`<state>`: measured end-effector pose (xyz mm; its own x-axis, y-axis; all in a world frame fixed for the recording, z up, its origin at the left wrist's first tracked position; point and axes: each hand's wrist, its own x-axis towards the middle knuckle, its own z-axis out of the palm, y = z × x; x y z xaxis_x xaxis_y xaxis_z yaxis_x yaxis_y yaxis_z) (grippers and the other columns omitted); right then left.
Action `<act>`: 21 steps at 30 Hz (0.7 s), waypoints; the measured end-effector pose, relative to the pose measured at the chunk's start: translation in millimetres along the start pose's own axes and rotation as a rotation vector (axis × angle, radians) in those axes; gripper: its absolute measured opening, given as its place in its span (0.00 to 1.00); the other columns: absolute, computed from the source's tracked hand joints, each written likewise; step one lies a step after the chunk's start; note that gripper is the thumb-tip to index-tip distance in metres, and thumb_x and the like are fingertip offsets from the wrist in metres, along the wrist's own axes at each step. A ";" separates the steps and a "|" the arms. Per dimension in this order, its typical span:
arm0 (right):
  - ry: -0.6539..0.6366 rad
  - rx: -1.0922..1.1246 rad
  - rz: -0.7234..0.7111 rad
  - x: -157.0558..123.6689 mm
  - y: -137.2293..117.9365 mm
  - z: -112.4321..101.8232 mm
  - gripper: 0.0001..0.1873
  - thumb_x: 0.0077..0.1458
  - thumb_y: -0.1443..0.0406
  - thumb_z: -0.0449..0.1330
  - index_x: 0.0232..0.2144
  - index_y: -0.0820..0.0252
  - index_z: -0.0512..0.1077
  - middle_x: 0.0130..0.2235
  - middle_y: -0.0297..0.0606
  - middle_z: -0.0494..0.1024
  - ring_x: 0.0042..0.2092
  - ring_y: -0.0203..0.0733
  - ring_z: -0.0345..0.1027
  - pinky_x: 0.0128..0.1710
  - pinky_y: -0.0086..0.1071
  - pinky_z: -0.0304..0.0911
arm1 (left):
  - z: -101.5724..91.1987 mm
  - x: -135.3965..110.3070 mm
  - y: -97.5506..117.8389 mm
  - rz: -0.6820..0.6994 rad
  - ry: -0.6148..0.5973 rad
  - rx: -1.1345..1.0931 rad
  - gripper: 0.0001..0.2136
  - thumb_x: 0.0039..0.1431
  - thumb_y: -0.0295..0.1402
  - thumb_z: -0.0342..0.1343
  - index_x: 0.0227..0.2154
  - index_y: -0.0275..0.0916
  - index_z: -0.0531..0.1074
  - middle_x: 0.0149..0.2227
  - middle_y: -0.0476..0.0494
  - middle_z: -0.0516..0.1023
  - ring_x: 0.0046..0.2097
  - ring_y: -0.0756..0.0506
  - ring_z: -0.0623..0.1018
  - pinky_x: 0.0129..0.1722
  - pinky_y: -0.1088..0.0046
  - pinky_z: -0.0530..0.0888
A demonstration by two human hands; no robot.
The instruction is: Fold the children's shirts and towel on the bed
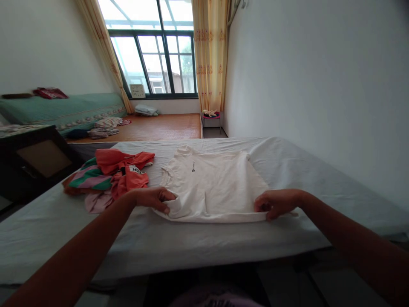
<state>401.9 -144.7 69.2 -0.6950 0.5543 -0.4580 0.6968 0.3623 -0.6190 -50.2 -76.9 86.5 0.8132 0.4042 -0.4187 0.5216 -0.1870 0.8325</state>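
Observation:
A cream T-shirt (pixel 220 183) with small dark lettering lies flat on a pale sheet, its neckline toward the left. My left hand (pixel 156 199) pinches the shirt's near edge at the left, by the shoulder. Further right, my right hand (pixel 275 203) grips the same near edge close to the hem, fingers curled on the cloth. Between the hands that edge runs nearly straight and is slightly raised, with a small crease near the left hand.
Left of the shirt is a heap of crumpled clothes (pixel 128 170), red, green and pink. The pale sheet (pixel 303 179) reaches the right wall. Beyond stands a bed with a brown mat (pixel 166 125), and a small stool (pixel 211 116). A dark cabinet (pixel 41 157) stands at the left.

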 end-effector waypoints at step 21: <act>0.788 0.354 0.216 19.8 82.4 -48.9 0.37 0.45 0.51 0.63 0.56 0.59 0.65 0.46 0.44 0.76 0.44 0.50 0.72 0.42 0.37 0.68 | -53.1 17.1 -66.2 0.015 0.770 -0.073 0.43 0.46 0.56 0.60 0.63 0.45 0.56 0.53 0.37 0.73 0.55 0.40 0.72 0.51 0.67 0.70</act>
<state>454.2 -67.3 40.4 -0.1403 0.9854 -0.0963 0.6126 0.0100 -0.7904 -84.5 -10.1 43.5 0.3972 0.9158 -0.0595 0.4718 -0.1481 0.8692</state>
